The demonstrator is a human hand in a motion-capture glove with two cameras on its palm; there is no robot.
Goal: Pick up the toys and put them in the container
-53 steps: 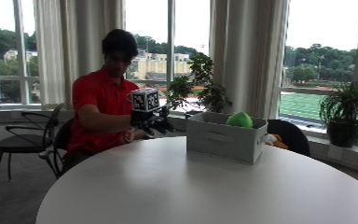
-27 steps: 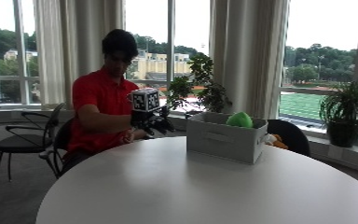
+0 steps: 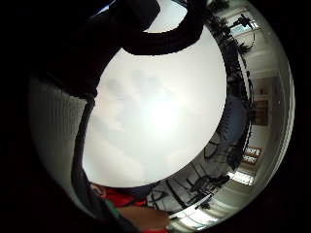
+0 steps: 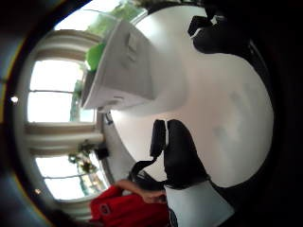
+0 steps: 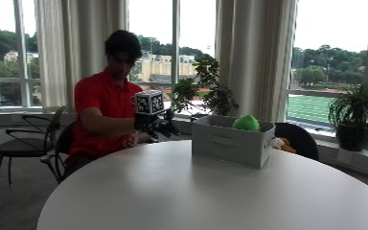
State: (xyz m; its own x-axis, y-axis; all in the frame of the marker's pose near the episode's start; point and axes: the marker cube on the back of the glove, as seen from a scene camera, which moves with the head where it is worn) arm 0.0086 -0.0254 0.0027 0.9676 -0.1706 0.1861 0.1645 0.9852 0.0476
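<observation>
While the round white table (image 5: 190,191) fills the foreground of the outside view, we see a person in a red shirt (image 5: 101,115) seated at its far edge, at about ten o'clock from the table's centre. Behind them stand tall windows with pale curtains (image 5: 254,52), and a dark chair (image 5: 28,141) sits at nine o'clock, off the table.

The grey container (image 5: 232,142), a fabric box with a handle slot in its side, rests on the table at about one o'clock, near the far rim. A green toy (image 5: 247,123) pokes above its top edge, lying inside it; the thumb-side palm view shows the same green shape (image 4: 94,56) over the box wall (image 4: 128,71). A small orange and white toy (image 5: 281,143) shows just behind the container at three o'clock of it; we cannot tell what it rests on.

A potted plant (image 5: 356,117) stands on the window ledge at far right, and a leafy plant (image 5: 206,91) rises behind the container.

The gloved right hand (image 5: 160,127) hangs above the table's far edge, at nine o'clock of the container and apart from it. We see its black fingers (image 4: 182,156) loosely extended over the bare tabletop, with nothing between them. The little-finger-side palm view shows only white tabletop (image 3: 160,116) under the palm.
</observation>
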